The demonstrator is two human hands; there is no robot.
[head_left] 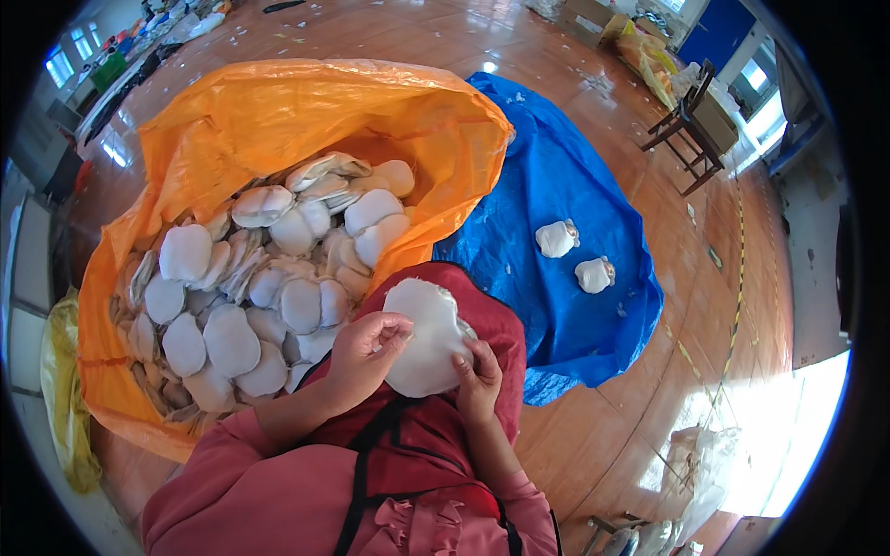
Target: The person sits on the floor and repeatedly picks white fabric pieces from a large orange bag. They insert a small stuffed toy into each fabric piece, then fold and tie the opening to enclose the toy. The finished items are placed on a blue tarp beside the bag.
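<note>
Over my lap I have a white rounded fabric piece, flat and soft-looking, with an uneven right edge. My right hand grips it at its lower right edge, thumb and fingers closed on the cloth. Beside its left side is my left hand, fingers curled into a pinch; what they hold, if anything, is too small to make out. A large orange sack lies wide at the left, heaped with many similar white fabric pieces.
On a blue plastic sheet to the right lie two small white fabric bundles. A wooden chair stands at the far right. A yellow bag lies at the left, and clear plastic bags sit at the lower right.
</note>
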